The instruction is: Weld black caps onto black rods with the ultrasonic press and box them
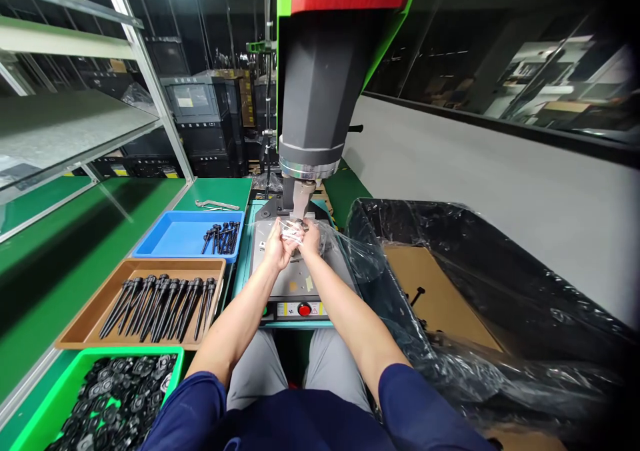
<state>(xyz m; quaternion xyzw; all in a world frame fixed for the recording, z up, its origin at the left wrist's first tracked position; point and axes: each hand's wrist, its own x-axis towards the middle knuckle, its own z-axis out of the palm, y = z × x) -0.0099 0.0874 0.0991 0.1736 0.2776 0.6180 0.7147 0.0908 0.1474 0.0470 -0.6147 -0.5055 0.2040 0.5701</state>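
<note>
Both hands are close together just under the pale metal horn (301,199) of a press. My left hand (278,244) is on the left with its fingers curled inward; what it grips, if anything, is hidden by glare and clear plastic film. My right hand (310,238) is closed at the right of the horn's tip, beside a small dark part (302,225) mostly covered by the fingers. I cannot make out that part's kind. Clear plastic film (335,238) stretches from the hands toward the right. Below them lies the grey machine plate (280,281).
To the left stand a blue tray (165,228) with black bolt-like parts, a brown tray (80,324) of long black tapered parts, and a green bin (37,414) of black pieces. A film-lined box (430,271) is at right. A red button (305,310) faces me.
</note>
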